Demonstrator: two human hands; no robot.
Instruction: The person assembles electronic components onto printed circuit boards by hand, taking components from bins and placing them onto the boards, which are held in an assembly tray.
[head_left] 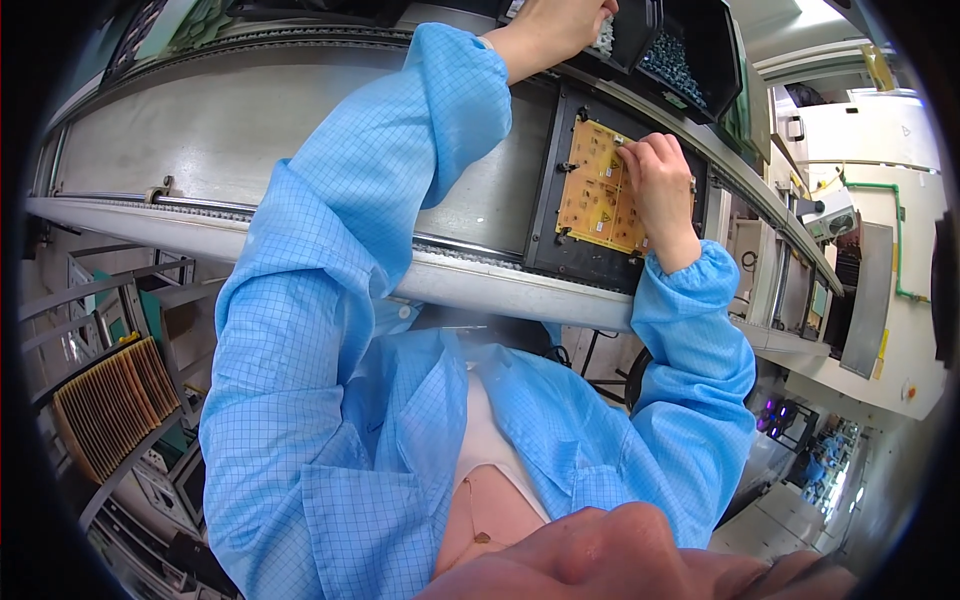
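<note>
A yellow circuit board [585,205] lies in a black carrier frame [548,215] on the conveyor. Over the board's far right part is my right hand [662,190], its thumb and forefinger pinched on a small white component [618,141] at the board's surface. My left hand [555,32] reaches to the far side, over a black bin holding small whitish parts [604,40]. Its fingers are curled together and partly cut off by the upper edge, so what they hold cannot be made out.
Right of the left hand stands another black bin [728,70] with many small dark bluish parts [675,68]. A metal conveyor rail [470,262] runs between my body and the board. At the lower left, a rack holds a row of brown boards [115,405]. White machine cabinets [860,130] stand at right.
</note>
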